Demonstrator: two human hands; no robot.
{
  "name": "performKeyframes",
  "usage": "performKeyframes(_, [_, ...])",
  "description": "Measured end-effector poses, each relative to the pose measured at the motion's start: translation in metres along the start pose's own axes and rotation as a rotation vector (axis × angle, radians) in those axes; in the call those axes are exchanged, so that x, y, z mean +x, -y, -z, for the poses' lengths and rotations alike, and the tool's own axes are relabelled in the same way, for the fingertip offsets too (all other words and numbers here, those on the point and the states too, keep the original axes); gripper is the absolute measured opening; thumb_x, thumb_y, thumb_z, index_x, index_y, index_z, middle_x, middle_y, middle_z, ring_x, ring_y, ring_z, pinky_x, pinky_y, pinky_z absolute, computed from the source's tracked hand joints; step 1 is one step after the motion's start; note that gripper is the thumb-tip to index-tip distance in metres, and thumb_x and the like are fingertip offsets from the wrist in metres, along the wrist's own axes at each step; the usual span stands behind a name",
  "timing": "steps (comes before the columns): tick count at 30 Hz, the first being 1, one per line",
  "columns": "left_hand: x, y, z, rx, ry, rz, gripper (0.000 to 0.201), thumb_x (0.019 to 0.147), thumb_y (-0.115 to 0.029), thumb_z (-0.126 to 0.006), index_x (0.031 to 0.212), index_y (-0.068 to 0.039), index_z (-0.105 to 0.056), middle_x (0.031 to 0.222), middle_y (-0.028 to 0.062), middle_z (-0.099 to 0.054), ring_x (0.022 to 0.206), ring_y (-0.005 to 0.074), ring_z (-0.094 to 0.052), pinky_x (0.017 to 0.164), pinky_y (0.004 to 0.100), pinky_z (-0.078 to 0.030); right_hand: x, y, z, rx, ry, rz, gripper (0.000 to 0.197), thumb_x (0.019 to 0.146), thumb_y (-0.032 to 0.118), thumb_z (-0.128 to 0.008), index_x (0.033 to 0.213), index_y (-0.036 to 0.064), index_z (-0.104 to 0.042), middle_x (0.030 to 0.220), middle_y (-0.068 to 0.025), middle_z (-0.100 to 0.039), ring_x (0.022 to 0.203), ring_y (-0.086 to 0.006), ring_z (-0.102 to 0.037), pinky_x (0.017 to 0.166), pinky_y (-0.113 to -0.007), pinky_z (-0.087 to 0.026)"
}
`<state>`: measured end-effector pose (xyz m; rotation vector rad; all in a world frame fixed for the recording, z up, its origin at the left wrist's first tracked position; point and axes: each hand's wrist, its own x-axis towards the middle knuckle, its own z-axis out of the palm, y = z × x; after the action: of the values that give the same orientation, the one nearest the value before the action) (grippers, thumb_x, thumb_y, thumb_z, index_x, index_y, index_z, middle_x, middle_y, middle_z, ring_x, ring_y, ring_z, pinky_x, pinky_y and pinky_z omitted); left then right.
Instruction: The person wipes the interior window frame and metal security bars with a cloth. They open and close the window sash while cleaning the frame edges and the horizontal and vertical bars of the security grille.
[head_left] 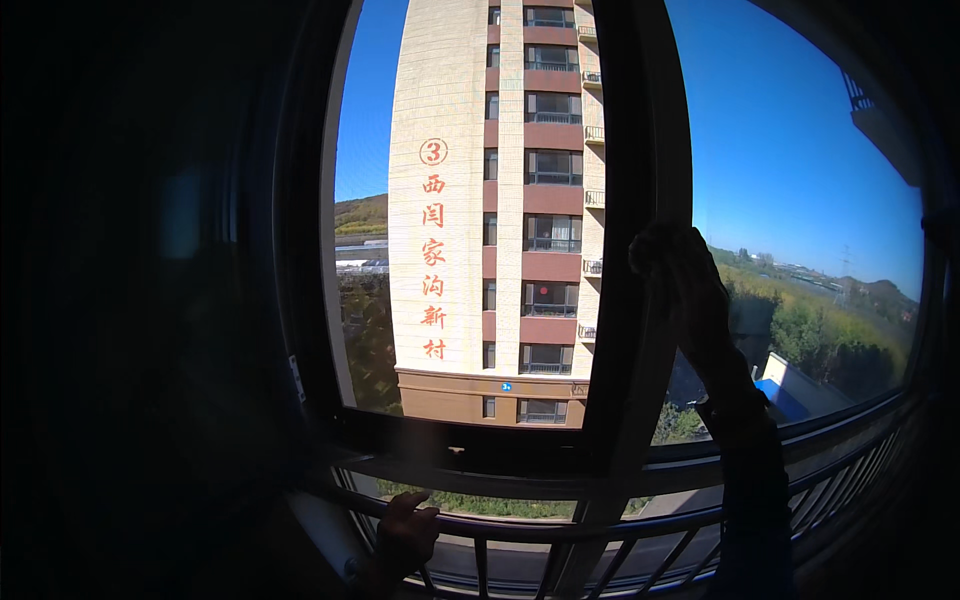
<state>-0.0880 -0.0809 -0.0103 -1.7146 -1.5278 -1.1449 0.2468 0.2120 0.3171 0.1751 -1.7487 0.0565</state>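
Dark wad (650,249) sits just left of the fingers on the right hand (697,298), left hand (408,530) at near rail (510,530); can't tell if either's gripping tbh.

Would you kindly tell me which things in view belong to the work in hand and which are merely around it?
In hand:
- right hand, holding a dark wad at the window post
- left hand, at the metal railing

Merely around:
- cream-and-brown apartment tower
- trees
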Motion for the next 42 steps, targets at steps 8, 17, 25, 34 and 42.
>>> performKeyframes(8, [0.025,0.01,-0.007,-0.06,-0.027,-0.091,0.019,0.086,-0.006,-0.072,0.104,-0.002,-0.07,0.122,0.0221,-0.068,0.113,0.0447,-0.065,0.1,0.0553,-0.054,-0.164,0.056,-0.017,-0.208,0.18,-0.292,0.045,0.113,0.025,-0.052,0.152,0.0037,-0.053,0.149,-0.0182,-0.059,0.137,-0.0317,-0.059,0.116,-0.047,-0.049])
performKeyframes(17, [0.034,0.008,-0.022,-0.211,0.01,-0.002,0.024,0.083,0.001,-0.077,0.106,0.0,-0.071,0.128,0.023,-0.067,0.123,0.0445,-0.066,0.101,0.0517,-0.058,-0.063,0.04,-0.008,-0.709,0.127,0.103,0.053,0.095,0.003,-0.075,0.145,0.0037,-0.06,0.144,-0.0172,-0.06,0.137,-0.0366,-0.057,0.112,-0.046,-0.052])
performKeyframes(25, [0.03,0.017,-0.035,-0.247,-0.019,0.044,0.02,0.088,0.006,-0.071,0.108,0.002,-0.07,0.128,0.0235,-0.067,0.122,0.0432,-0.067,0.098,0.0495,-0.059,-0.06,0.038,-0.009,-0.834,0.061,0.061,0.045,0.097,-0.003,-0.068,0.141,0.0062,-0.062,0.131,-0.02,-0.068,0.122,-0.0409,-0.067,0.101,-0.046,-0.06])
performKeyframes(34, [0.03,0.018,-0.036,-0.286,0.001,0.004,0.019,0.086,0.005,-0.072,0.106,0.003,-0.071,0.128,0.0246,-0.068,0.121,0.0452,-0.067,0.1,0.0513,-0.058,-0.254,0.111,-0.051,-1.098,0.408,-0.258,0.042,0.093,0.004,-0.069,0.133,-0.0082,-0.067,0.137,-0.0398,-0.061,0.128,-0.0513,-0.064,0.105,-0.053,-0.057])
performKeyframes(42, [0.028,0.019,-0.035,-0.328,-0.01,-0.018,0.021,0.08,0.006,-0.073,0.101,0.005,-0.073,0.123,0.0273,-0.069,0.118,0.0471,-0.067,0.099,0.0528,-0.057,-0.219,0.098,-0.026,-1.075,0.277,-0.168,0.053,0.077,-0.003,-0.077,0.13,0.0007,-0.073,0.133,-0.0317,-0.066,0.122,-0.0485,-0.068,0.1,-0.05,-0.059])
